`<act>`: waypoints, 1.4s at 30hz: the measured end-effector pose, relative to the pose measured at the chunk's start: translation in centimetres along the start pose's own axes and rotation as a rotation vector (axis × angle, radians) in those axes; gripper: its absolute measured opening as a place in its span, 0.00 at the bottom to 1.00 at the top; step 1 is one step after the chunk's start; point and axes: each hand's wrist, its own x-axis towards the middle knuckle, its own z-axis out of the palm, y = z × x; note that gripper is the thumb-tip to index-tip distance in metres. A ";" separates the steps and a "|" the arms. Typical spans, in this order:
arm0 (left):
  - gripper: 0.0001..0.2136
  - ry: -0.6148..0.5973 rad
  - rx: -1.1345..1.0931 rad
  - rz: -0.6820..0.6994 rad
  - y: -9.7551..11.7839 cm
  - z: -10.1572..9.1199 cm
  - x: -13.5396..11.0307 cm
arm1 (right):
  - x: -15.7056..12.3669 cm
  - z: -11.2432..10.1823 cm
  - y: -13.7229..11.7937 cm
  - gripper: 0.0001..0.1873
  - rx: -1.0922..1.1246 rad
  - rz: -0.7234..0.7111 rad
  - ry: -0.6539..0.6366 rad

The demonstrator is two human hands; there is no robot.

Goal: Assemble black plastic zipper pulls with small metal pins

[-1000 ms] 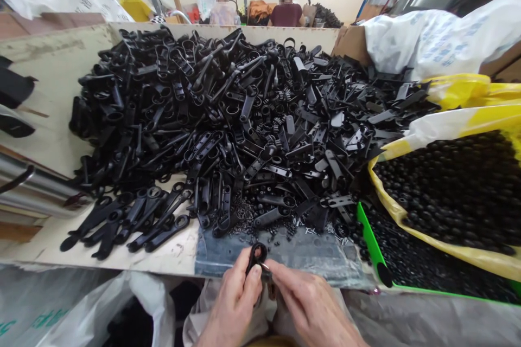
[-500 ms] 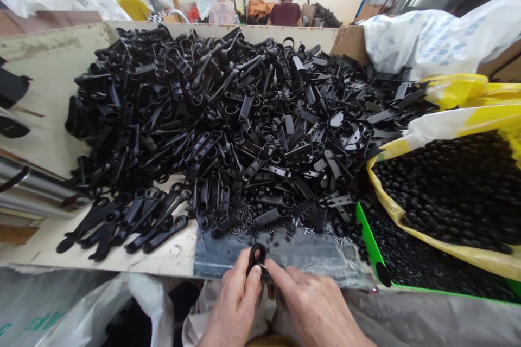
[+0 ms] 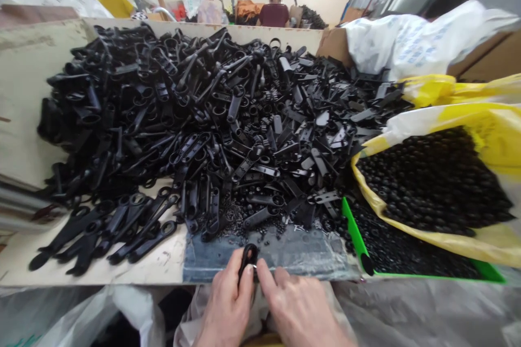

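Near the front edge of the bench, my left hand (image 3: 230, 295) is closed round a black plastic handle part with a ring-shaped end (image 3: 249, 254). The ring points up between thumb and fingers; the rest of the part is mostly hidden. Close against it is my right hand (image 3: 295, 303), its index finger stretched to the part and the other fingers curled under. A tiny shiny metal bit (image 3: 254, 266) shows at that fingertip, too small to name. Beneath both hands lies a grey-blue mat (image 3: 285, 260), with small metal pins (image 3: 299, 227) scattered along its far side.
A large heap of black plastic parts (image 3: 163, 92) fills the bench. Several ring-ended parts (image 3: 152, 241) lie at left. On the right stand a green tray (image 3: 354, 227) and a yellow-white sack (image 3: 376, 203) of small black pieces. People (image 3: 273, 13) sit beyond the back board.
The view has turned slightly right, so the bench appears shifted left. Both hands stay together at the black part, with the right index finger still at its ring end.
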 end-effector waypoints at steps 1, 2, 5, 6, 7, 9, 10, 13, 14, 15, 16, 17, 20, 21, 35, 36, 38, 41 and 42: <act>0.20 0.027 0.000 0.020 -0.1 -0.1 0.3 | 0.4 -0.5 -0.4 0.23 -0.023 0.018 -0.028; 0.20 0.058 -0.001 0.038 -0.1 -0.1 0.5 | 0.7 -1.1 -0.7 0.21 -0.044 0.038 -0.074; 0.18 0.023 0.019 0.125 -0.2 0.0 0.9 | 0.9 -3.0 -0.6 0.12 0.031 0.107 -0.182; 0.17 -0.002 0.029 0.157 -0.1 0.0 0.9 | 0.4 -3.4 -0.4 0.11 0.091 0.119 -0.182; 0.16 -0.015 0.038 0.185 -0.1 -0.1 0.8 | -0.3 -3.7 0.0 0.11 0.159 0.120 -0.168; 0.15 0.014 0.047 0.204 -0.1 -0.5 0.6 | -2.0 -3.8 0.8 0.16 0.262 0.127 -0.118; 0.15 0.039 0.044 0.189 -0.1 -0.8 0.5 | -2.9 -3.7 1.2 0.18 0.283 0.134 -0.098; 0.17 0.115 -0.054 0.080 -0.1 -1.9 0.8 | -4.4 -3.9 2.7 0.22 0.306 0.146 -0.031; 0.20 0.146 -0.140 0.021 0.1 -2.3 1.0 | -4.5 -4.3 3.3 0.20 0.333 0.154 0.027; 0.22 0.177 -0.248 -0.045 0.3 -2.7 1.1 | -4.3 -4.8 4.0 0.18 0.370 0.162 0.101; 0.24 0.209 -0.365 -0.114 0.7 -3.0 1.2 | -3.9 -5.6 4.8 0.17 0.403 0.176 0.187; 0.26 0.232 -0.478 -0.175 1.2 -3.3 1.2 | -3.3 -6.4 5.7 0.16 0.422 0.199 0.278; 0.25 0.223 -0.728 -0.260 3.1 -4.1 1.1 | -1.1 -8.9 8.5 0.10 0.341 0.233 0.450; 0.24 0.208 -0.792 -0.261 3.7 -4.3 1.0 | -0.3 -9.4 9.2 0.09 0.277 0.225 0.448; 0.26 0.061 -0.916 -0.258 7.5 -3.7 1.5 | 5.8 -12.5 12.1 0.09 0.336 0.183 0.251; 0.25 0.051 -0.924 -0.254 7.4 -3.6 1.8 | 5.6 -13.0 12.1 0.10 0.374 0.194 0.245; 0.24 0.018 -0.947 -0.254 7.4 -3.3 2.2 | 4.9 -13.7 11.6 0.11 0.432 0.198 0.220; 0.21 0.005 -0.986 -0.241 7.7 -2.8 2.4 | 3.4 -13.7 9.2 0.12 0.575 0.152 0.120; 0.20 0.019 -1.004 -0.242 8.0 -2.6 2.2 | 2.8 -13.3 8.1 0.12 0.653 0.140 0.091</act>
